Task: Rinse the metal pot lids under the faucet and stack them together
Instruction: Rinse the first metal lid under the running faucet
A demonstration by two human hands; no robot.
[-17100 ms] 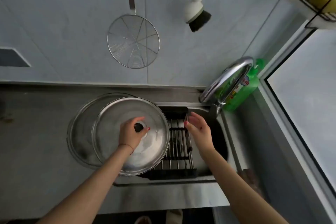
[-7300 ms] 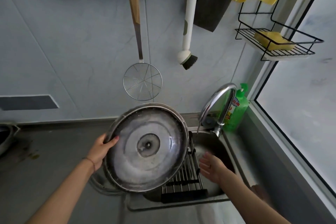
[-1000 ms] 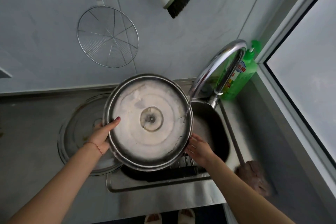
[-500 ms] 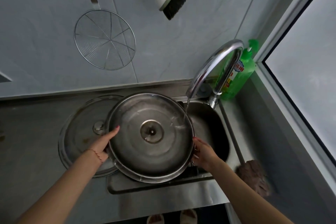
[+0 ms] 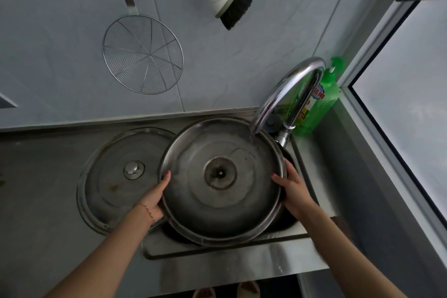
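Our left hand (image 5: 154, 197) and right hand (image 5: 294, 187) grip opposite rims of the inverted lid (image 5: 221, 180), thumbs over the edge and fingers hidden beneath. We hold it over the sink (image 5: 296, 224), mostly covered, under the faucet (image 5: 285, 89). A second lid (image 5: 121, 179) lies partly overlapped on the counter (image 5: 36, 188).

Left hand (image 5: 154, 197), right hand (image 5: 294, 187), fingers (image 5: 167, 176) curled.

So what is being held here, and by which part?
The round metal pot lid, underside up over the sink, is held by its rim: left hand on the left edge, right hand on the right edge.
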